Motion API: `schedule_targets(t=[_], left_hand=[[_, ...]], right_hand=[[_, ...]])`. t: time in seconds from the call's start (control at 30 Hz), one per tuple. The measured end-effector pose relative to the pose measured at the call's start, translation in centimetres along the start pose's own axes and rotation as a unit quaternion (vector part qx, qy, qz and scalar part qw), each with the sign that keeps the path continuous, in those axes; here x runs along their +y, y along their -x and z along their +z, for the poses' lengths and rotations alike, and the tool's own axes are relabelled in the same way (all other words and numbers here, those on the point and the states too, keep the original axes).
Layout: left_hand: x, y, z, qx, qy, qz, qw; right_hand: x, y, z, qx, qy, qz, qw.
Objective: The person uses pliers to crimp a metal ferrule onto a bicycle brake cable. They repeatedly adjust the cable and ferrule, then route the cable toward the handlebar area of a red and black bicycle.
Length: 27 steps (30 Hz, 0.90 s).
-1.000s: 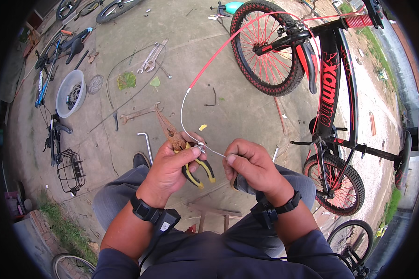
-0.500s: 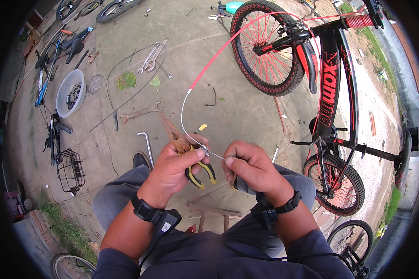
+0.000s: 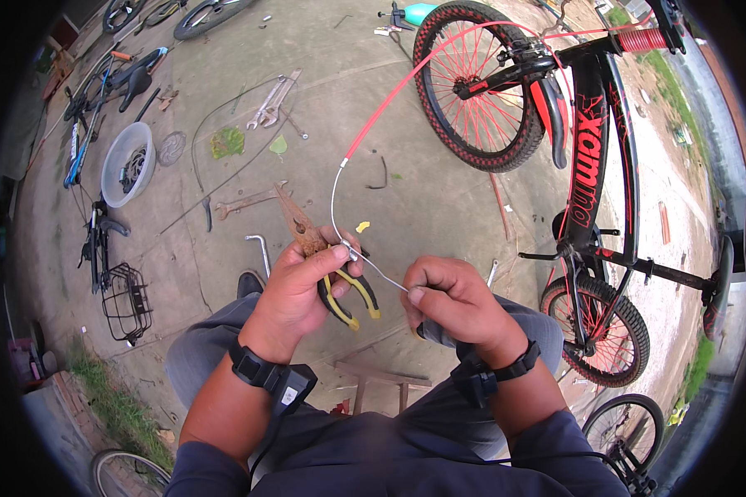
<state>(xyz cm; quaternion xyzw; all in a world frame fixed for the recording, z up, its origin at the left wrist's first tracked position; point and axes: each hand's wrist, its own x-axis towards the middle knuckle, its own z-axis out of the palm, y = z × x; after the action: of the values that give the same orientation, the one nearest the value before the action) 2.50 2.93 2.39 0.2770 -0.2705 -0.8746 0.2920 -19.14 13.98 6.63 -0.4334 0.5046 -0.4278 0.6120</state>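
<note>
My left hand [image 3: 297,277] is closed around needle-nose pliers [image 3: 307,234] with rusty jaws and black-and-yellow handles. Its thumb and fingers also pinch a small metal fitting [image 3: 352,253] on a thin bare brake cable [image 3: 334,201]. That cable emerges from a red outer housing [image 3: 381,103], which arches back to the black-and-red bicycle [image 3: 587,149]. To the right, my right hand [image 3: 443,298] pinches the cable near its end, between thumb and forefinger. Under its curled fingers shows part of a dark thing with a yellowish tip, too hidden to name.
Spanners [image 3: 273,99], a loose dark cable [image 3: 195,149] and a bent metal rod [image 3: 259,248] lie on the concrete. A white tub [image 3: 112,178] holding metal parts stands left, near a black wire basket [image 3: 127,306]. A low wooden stool [image 3: 381,377] sits between my legs.
My left hand has shifted slightly left with the pliers, whose jaws now point farther up and left. The hands are a little farther apart, with more cable showing between them.
</note>
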Motion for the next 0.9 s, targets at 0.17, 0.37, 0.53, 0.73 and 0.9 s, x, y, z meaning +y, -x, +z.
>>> schedule_targets(t=[0.17,0.37,0.53,0.73,0.9], left_hand=[[0.8,-0.5,-0.2,0.022,0.018,0.021,0.999],[1.5,-0.5,-0.1,0.04,-0.064,-0.034,0.997],[1.5,-0.4,-0.2,0.056,-0.068,-0.039,0.995],[1.4,-0.4,-0.7,0.068,-0.07,0.003,0.995],[3.9,0.1,2.0,0.057,-0.195,0.088,0.975]], right_hand=[[-0.8,0.3,-0.5,-0.041,0.018,0.015,0.999],[-0.9,0.3,-1.2,-0.099,0.086,-0.012,0.991],[-1.5,0.3,-1.4,-0.071,0.125,0.008,0.99],[-2.2,1.1,-2.8,0.104,0.128,-0.006,0.986],[-3.9,1.2,-4.8,0.187,0.372,-0.046,0.908]])
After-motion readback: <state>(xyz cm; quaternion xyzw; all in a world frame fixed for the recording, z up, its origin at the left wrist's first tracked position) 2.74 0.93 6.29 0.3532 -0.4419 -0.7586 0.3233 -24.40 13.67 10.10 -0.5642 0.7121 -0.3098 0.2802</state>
